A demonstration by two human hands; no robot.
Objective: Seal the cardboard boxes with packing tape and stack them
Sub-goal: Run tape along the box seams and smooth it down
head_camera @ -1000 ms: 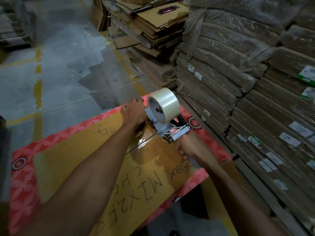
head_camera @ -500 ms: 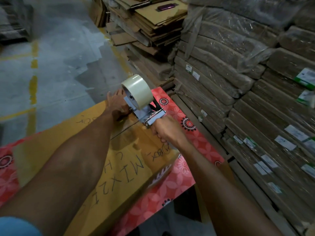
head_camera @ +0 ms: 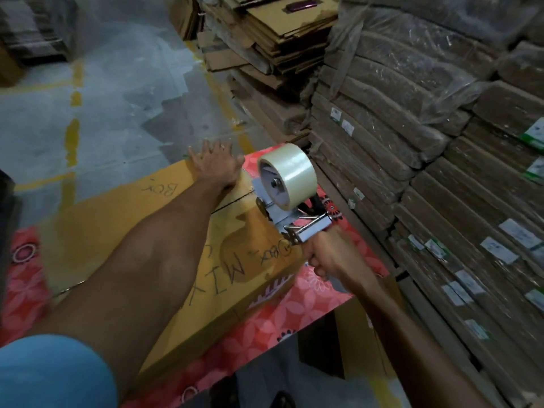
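The left hand [head_camera: 215, 163] lies flat with its fingers spread, pressing on the far edge of the cardboard box [head_camera: 117, 219]; the fingertips reach a little over that edge. The right hand [head_camera: 332, 256], nearer to the person and to the right of the left one, is wrapped tight around the handle of the tape dispenser [head_camera: 297, 228]. The dispenser is of grey metal with a shiny plate, and it carries a thick round tape roll [head_camera: 287, 178], pale and half-clear. Its front end touches the top of the box just right of the left wrist, at the dark seam [head_camera: 235, 200] between the two flaps.

The box is smooth, yellow-brown and broad, with handwritten black letters. It lies on the worktop [head_camera: 309, 307], which has a red cover with a flower pattern. The right edge of the worktop runs just below the right hand. Close beyond it stand the stacks of flat cardboard [head_camera: 412, 148], wrapped in wrinkled plastic — little room on that side. Past the left hand the grey concrete floor [head_camera: 103, 98] with yellow lines is open.

The left forearm hides part of the writing, and the right hand covers the handle fully. I cannot tell if tape lies on the seam — that part is dark.
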